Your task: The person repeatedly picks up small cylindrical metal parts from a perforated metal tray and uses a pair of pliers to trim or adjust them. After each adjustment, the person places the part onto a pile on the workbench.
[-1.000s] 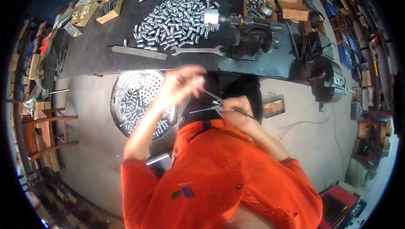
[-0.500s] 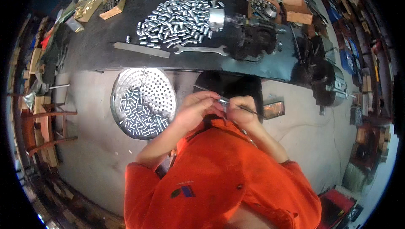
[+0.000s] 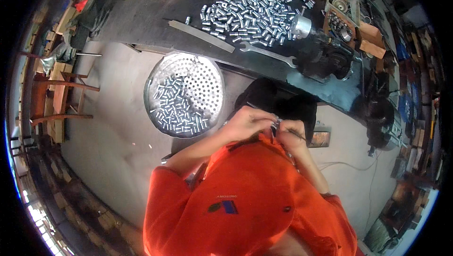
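Observation:
My two hands meet in front of my orange shirt. In the pinched fingers of my left hand (image 3: 249,123) is a small shiny metal sleeve (image 3: 275,124), partly hidden by the fingertips. My right hand (image 3: 292,132) is closed just beside it, round a thin rod mostly hidden now; a short dark length of thin rod (image 3: 250,104) shows beyond my left hand. To the left, a round perforated metal pan (image 3: 205,86) holds many short metal pieces (image 3: 181,114), heaped over its left and near part.
On the dark bench (image 3: 137,20) lie a pile of shiny metal sleeves (image 3: 252,15), a flat bar (image 3: 200,35) and an open-ended wrench (image 3: 269,54). A dark machine with a metal chuck (image 3: 302,26) stands right of them. A black stool (image 3: 264,98) is beyond my hands.
The view has turned, shifting bench and pan within it. My hands remain together at the small metal piece; the rod that stuck out past my right hand hardly shows now.

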`<state>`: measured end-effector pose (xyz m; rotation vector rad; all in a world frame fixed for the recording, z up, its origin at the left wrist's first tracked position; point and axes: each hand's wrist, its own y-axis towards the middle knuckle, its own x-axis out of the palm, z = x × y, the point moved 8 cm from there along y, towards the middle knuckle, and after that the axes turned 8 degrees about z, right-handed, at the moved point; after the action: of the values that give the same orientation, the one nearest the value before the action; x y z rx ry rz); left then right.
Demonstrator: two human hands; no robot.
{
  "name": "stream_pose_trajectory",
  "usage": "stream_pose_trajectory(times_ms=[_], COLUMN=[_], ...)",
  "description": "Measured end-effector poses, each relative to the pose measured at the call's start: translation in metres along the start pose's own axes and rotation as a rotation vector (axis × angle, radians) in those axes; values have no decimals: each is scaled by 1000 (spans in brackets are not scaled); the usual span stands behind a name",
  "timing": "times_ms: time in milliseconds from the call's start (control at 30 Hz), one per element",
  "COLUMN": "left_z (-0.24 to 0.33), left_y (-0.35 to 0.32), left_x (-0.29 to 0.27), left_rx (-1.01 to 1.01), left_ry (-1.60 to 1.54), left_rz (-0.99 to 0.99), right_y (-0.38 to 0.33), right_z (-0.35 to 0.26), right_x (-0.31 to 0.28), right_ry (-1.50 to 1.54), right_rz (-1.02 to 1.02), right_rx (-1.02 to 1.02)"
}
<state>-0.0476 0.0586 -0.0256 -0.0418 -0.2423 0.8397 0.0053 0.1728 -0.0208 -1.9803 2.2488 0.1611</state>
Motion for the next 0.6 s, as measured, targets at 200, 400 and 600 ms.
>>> stream_pose_trajectory(times_ms=[200,400,600], left_z=[-72,-162,-169], left_y=[-27,-84,-70], left_x=[-153,-253,-225], left_rx=[-64,-397,-643], left_ry=[467,1137,1485], left_rz=[439,644,456], right_y=[-12,-7,-8], right_z=[10,-1,-1], right_x=[-13,-4,-1], right_ry=[177,3,5], right_rz=[53,3,9], right_rx=[218,119,132])
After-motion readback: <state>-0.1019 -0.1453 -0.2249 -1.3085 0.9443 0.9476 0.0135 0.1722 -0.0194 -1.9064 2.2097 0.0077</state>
